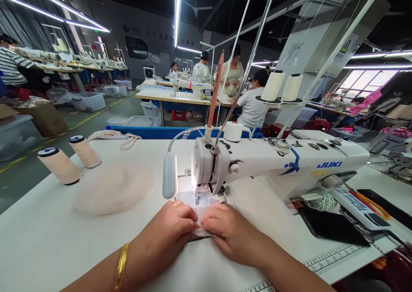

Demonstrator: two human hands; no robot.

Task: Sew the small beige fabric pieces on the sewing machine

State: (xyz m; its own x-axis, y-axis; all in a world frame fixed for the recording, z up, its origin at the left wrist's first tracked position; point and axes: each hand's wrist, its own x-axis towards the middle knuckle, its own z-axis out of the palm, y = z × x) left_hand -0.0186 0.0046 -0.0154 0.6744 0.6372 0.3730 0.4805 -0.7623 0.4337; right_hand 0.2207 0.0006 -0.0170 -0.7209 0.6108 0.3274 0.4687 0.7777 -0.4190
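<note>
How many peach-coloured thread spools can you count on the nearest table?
2, at the left of the table: a nearer spool and a farther spool to its right. Any behind the sewing machine would be hidden.

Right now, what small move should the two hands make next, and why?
I'd probably ease the sheer piece slightly toward the presser foot: the left hand and right hand flank it, just in front of the foot. Whether it already lies underneath is hard to tell.
</note>
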